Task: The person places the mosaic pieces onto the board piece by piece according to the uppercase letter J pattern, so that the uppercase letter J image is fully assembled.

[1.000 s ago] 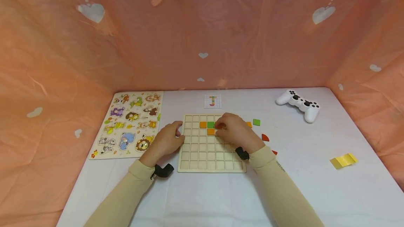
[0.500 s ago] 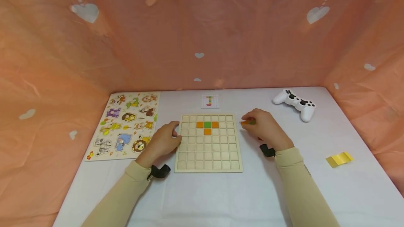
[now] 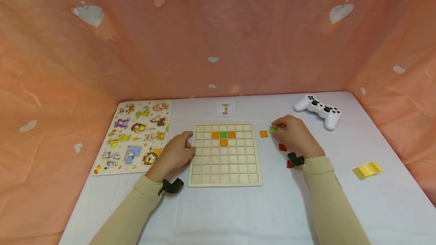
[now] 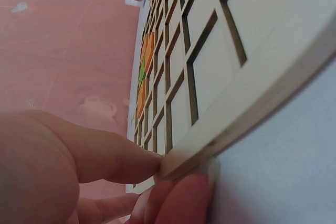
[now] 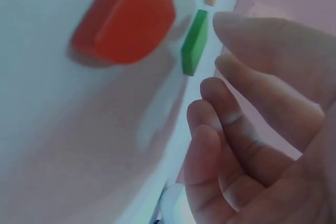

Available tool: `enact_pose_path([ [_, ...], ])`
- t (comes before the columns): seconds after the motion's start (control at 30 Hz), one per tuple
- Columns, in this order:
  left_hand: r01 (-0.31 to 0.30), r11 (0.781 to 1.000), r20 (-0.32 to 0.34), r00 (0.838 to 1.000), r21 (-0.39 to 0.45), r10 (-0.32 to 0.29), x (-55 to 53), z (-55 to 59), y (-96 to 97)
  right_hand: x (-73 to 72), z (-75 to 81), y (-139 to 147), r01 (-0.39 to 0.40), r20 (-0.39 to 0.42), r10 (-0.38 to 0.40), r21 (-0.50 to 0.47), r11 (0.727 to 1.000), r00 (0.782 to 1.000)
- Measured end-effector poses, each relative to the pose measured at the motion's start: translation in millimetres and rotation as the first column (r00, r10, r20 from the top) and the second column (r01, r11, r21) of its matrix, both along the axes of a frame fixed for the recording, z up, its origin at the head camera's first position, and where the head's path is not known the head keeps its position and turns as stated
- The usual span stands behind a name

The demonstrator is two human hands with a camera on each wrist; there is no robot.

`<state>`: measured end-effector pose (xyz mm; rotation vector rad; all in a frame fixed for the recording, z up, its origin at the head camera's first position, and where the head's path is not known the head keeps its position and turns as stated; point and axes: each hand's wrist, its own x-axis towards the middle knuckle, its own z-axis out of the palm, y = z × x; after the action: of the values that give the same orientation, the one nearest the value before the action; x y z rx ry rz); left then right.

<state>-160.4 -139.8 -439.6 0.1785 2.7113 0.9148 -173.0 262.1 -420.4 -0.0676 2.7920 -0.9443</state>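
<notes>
If my right hand (image 3: 295, 135), fingers parted, closes crookedly, the green tile (image 5: 195, 44) beside its fingertips may skid.

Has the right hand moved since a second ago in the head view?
Yes, rightward: the right hand was over the grid board; now it is beyond the board's right edge, by a loose green tile.

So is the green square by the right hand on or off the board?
Off: the green square is on the table, an orange square between it and the board.
</notes>
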Motion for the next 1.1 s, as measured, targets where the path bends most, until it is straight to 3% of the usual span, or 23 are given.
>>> enact_pose_path([
  [0.5,0.008,1.0,-0.011,1.0,0.002,-0.008,-0.8,-3.3,-1.6,-4.6,-8.8,0.3,-0.01,0.018,0.01,0.026,1.0,1.0],
  [1.1,0.001,1.0,0.006,1.0,0.01,-0.001,-1.1,-3.3,-1.8,-2.1,-2.6,-4.8,-0.018,-0.008,0.019,0.033,0.999,1.0],
])
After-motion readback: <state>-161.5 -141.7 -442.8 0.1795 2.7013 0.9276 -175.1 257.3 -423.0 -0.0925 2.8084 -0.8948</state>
